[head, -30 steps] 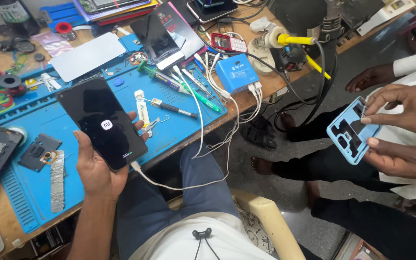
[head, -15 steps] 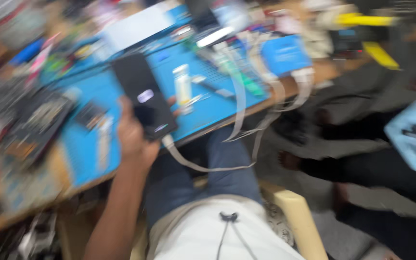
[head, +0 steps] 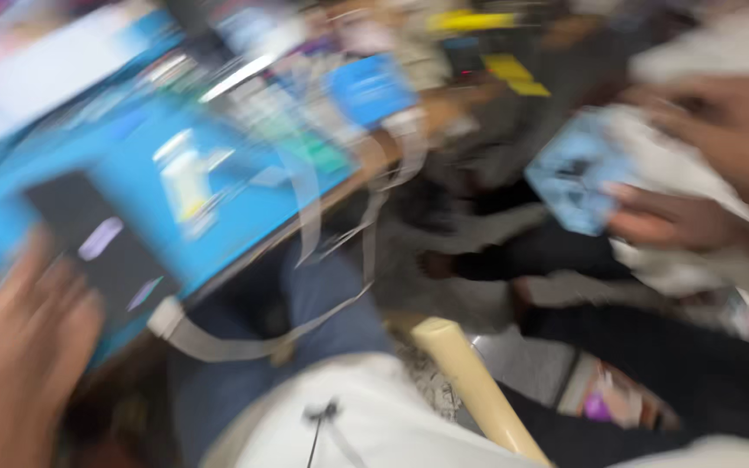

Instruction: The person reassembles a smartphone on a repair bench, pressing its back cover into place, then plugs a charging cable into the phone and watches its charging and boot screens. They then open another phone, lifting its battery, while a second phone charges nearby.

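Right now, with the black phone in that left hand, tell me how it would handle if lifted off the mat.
The phone looks flat, thin and rigid, so it should stay stiff. Its dark face seems glossy, so it may be slippery and fragile. A pale cable hangs slack from its lower end and would probably drag as the left hand lifts it off the blue mat. Blur hides the grip.

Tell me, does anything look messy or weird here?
The picture is too blurred to be sure. The left hand holds a dark phone over the blue mat, with a pale cable dangling off the table edge. Nothing clearly looks spilled or broken.
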Demonstrator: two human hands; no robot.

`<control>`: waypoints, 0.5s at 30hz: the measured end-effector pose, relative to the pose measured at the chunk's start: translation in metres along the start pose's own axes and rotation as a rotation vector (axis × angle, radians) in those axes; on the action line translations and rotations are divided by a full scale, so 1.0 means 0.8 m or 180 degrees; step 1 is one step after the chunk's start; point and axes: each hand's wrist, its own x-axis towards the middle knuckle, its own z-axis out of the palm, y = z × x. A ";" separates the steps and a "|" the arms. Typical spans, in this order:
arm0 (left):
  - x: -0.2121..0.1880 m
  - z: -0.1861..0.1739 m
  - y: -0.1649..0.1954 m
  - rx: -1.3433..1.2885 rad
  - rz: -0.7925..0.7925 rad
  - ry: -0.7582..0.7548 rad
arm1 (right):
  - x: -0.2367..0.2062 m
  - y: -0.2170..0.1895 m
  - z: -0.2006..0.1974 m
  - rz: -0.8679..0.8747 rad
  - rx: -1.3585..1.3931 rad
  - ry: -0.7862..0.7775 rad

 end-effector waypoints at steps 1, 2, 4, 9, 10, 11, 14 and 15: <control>0.010 -0.003 0.001 0.0178 -0.0039 0.0192 | -0.003 0.009 0.000 0.0089 0.0050 -0.0023; 0.026 0.000 -0.006 0.0405 -0.0112 0.0388 | 0.001 0.009 0.006 0.0187 0.0108 -0.0049; 0.048 0.010 -0.014 0.0840 -0.0352 0.0796 | 0.002 -0.015 0.012 0.0321 0.0109 -0.0169; 0.083 0.056 -0.040 0.1521 -0.0761 0.1256 | -0.005 -0.086 0.003 0.0326 -0.0303 -0.0408; 0.096 0.064 -0.051 0.1599 -0.0795 0.1294 | -0.006 -0.083 0.003 0.0326 -0.0339 -0.0466; 0.096 0.067 -0.048 0.1679 -0.0823 0.1326 | -0.006 -0.077 0.004 0.0325 -0.0366 -0.0536; 0.079 0.054 -0.017 0.1864 -0.0917 0.1429 | -0.004 -0.036 0.018 0.0196 -0.0449 -0.0672; 0.077 0.049 -0.013 0.1910 -0.0939 0.1458 | -0.004 -0.026 0.023 0.0138 -0.0469 -0.0695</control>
